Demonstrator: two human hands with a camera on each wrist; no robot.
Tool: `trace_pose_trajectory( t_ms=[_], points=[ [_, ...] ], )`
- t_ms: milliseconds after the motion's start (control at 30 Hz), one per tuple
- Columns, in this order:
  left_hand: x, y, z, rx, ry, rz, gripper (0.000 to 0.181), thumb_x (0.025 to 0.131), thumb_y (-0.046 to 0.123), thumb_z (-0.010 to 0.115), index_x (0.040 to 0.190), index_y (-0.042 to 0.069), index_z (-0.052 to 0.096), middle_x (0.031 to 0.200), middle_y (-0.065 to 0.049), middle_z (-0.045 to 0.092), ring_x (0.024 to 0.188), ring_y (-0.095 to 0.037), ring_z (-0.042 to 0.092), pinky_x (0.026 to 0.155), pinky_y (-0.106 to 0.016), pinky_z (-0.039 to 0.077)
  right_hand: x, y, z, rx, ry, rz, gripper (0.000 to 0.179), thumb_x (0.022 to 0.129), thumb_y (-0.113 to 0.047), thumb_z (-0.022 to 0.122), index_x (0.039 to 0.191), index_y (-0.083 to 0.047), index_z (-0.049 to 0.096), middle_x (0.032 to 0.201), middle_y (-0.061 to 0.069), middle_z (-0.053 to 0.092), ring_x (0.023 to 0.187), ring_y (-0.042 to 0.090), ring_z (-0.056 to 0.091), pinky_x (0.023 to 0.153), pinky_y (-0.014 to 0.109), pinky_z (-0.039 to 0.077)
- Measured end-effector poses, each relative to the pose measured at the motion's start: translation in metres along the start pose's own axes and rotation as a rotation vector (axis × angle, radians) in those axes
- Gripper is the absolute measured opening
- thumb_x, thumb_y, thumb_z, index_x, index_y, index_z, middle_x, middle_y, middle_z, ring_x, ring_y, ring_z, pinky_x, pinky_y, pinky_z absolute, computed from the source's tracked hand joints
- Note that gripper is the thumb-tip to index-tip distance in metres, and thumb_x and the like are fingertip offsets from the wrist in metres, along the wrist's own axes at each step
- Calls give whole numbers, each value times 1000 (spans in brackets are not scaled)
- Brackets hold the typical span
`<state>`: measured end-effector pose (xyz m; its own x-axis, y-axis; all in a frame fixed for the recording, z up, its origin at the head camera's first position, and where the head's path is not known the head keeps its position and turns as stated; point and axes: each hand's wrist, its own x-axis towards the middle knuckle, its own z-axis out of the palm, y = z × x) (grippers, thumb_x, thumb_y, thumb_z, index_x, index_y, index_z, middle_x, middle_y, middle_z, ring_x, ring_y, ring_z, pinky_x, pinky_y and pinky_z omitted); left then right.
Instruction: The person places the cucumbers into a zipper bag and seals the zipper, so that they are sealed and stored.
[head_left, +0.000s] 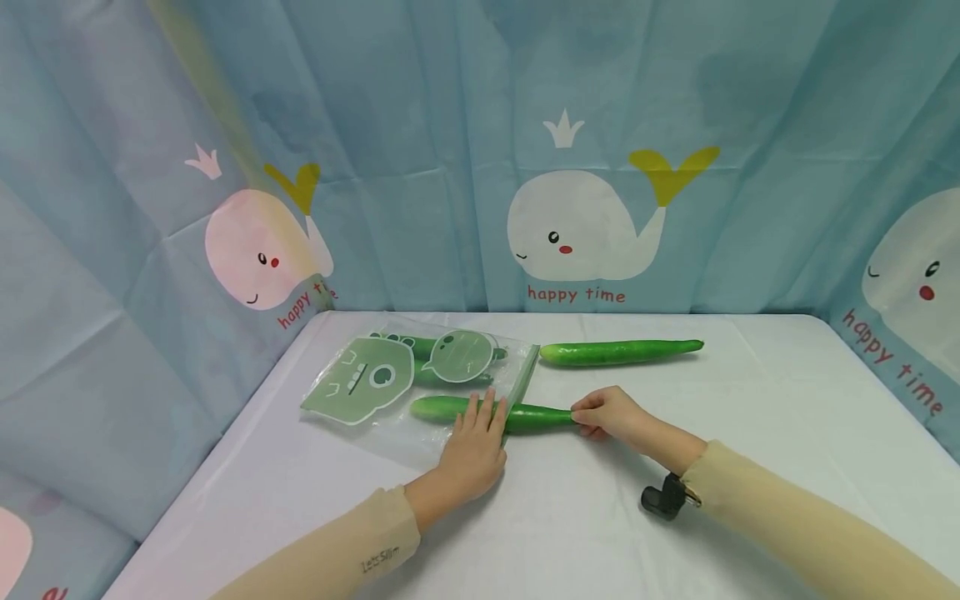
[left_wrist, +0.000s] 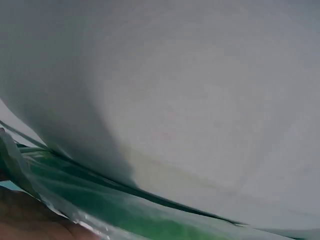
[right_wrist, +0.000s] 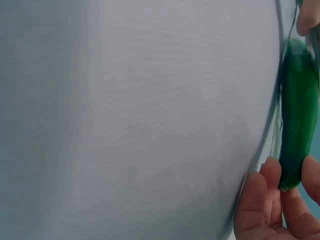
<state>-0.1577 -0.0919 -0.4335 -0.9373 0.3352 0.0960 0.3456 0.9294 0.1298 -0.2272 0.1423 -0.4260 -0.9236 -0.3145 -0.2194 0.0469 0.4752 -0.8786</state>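
A clear zip bag (head_left: 393,437) with green cartoon prints lies flat on the table. One green cucumber (head_left: 542,417) is partly inside it, its stem end sticking out past the bag's mouth on the right. My right hand (head_left: 611,417) pinches that stem end between thumb and fingers. Near the mouth of the bag, my left hand (head_left: 474,450) rests with fairly straight fingers over the plastic and the cucumber. Two more cucumbers (head_left: 450,377) lie further back within the bag, partly covered by its prints. The left wrist view shows just a blurred piece of hand beside the bag.
Another cucumber (head_left: 618,353) lies on the white table (head_left: 765,383) behind my right hand, just right of the bag. A black device (head_left: 663,497) hangs at the right sleeve cuff. Blue whale-print curtain (head_left: 420,250) borders the table's back and sides.
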Motion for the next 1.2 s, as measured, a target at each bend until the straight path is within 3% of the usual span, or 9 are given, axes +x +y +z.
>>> trace_pose_trajectory(
  t_ms=[200,400,600,867,1200],
  points=[
    [6,3,5,48,17,-15,59,98,15,51,149,-4,29,157,-23,20,142,-44,20,106,-54,33,2,-2,4,14,-8,17,24,94,-8,63,110,10,66,81,9,67,72,15,62,63,30,52],
    [4,3,1,34,0,-24,61,95,14,51,150,-3,30,157,-22,21,143,-41,20,108,-53,32,2,-3,10,-3,-67,10,23,93,-9,64,109,7,67,83,6,66,72,15,61,64,30,53],
    [-1,-5,-1,65,9,-2,63,94,23,53,149,-2,33,156,-22,24,143,-42,18,108,-62,23,2,-7,14,-31,-127,-14,22,92,-9,65,108,6,67,78,4,64,66,14,58,59,28,51],
    [-1,-12,-1,102,-13,-29,73,93,36,58,150,0,31,156,-22,22,143,-45,17,106,-67,21,7,-11,24,-55,-123,-40,16,92,-11,65,101,1,70,67,2,57,57,12,50,51,24,40],
    [-3,-11,-3,85,-41,-31,68,96,33,54,151,0,30,157,-21,22,143,-43,19,106,-66,23,10,-10,26,-29,-140,-37,18,92,-8,64,104,4,67,76,3,63,62,12,55,56,26,46]
  ],
)
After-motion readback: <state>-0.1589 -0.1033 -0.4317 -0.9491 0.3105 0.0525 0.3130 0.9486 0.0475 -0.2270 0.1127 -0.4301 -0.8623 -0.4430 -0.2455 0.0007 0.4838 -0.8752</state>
